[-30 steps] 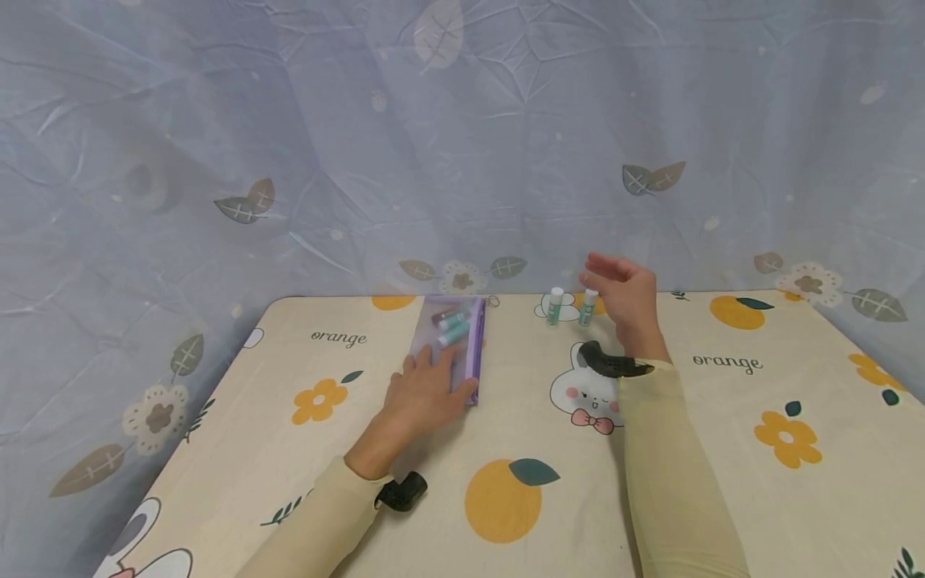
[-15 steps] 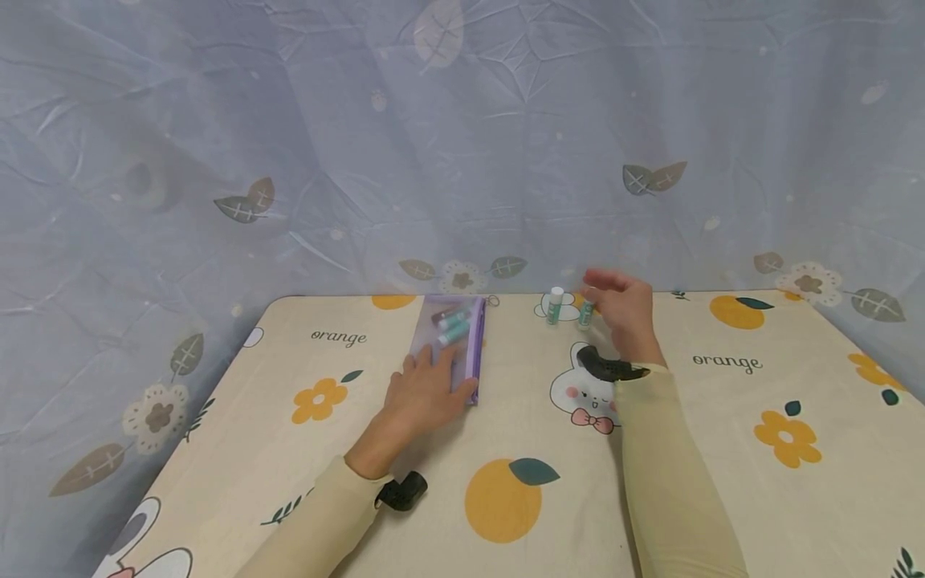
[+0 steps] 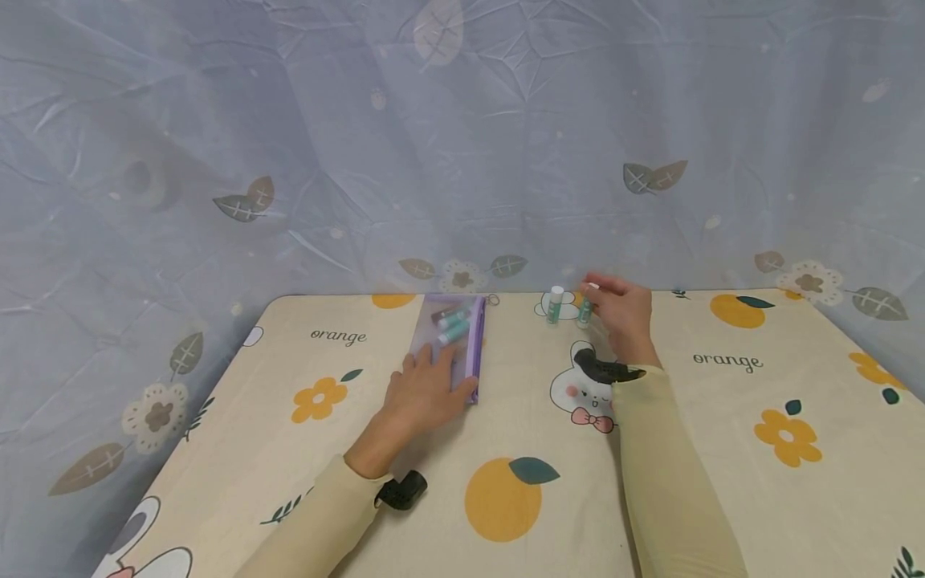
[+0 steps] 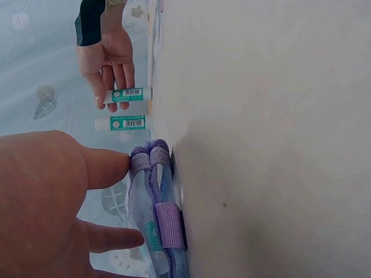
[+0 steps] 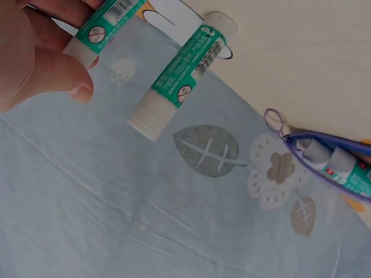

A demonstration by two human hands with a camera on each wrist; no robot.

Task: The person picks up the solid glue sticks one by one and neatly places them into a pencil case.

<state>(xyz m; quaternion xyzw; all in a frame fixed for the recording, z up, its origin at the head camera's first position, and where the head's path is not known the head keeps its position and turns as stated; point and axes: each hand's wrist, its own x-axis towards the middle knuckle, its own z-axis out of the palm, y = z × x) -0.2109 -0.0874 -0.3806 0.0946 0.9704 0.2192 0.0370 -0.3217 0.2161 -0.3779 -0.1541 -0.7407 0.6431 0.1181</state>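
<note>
My right hand [image 3: 625,317] pinches the white cap of an upright green-and-white glue stick [image 3: 584,311] between thumb and fingers. Just left of it stands a second glue stick [image 3: 554,307], which nothing touches. My left hand [image 3: 422,395] lies with spread fingers on a see-through mesh pouch [image 3: 474,353] with purple zipper edging. Inside the pouch lie glue sticks [image 3: 454,327] and a dark item, blurred by the mesh. In the right wrist view, the pouch's zipped side [image 5: 316,168] gapes, showing white glue-stick ends.
A cream cloth [image 3: 376,514] printed with oranges, flowers and rabbits covers the table. Behind its far edge hangs a grey-blue patterned curtain [image 3: 462,144]. A small ring [image 3: 494,300] sits at the pouch's far corner.
My right hand has come down and slightly left onto the right-hand glue stick, and its fingers have closed on the cap. The left hand and pouch have stayed still.
</note>
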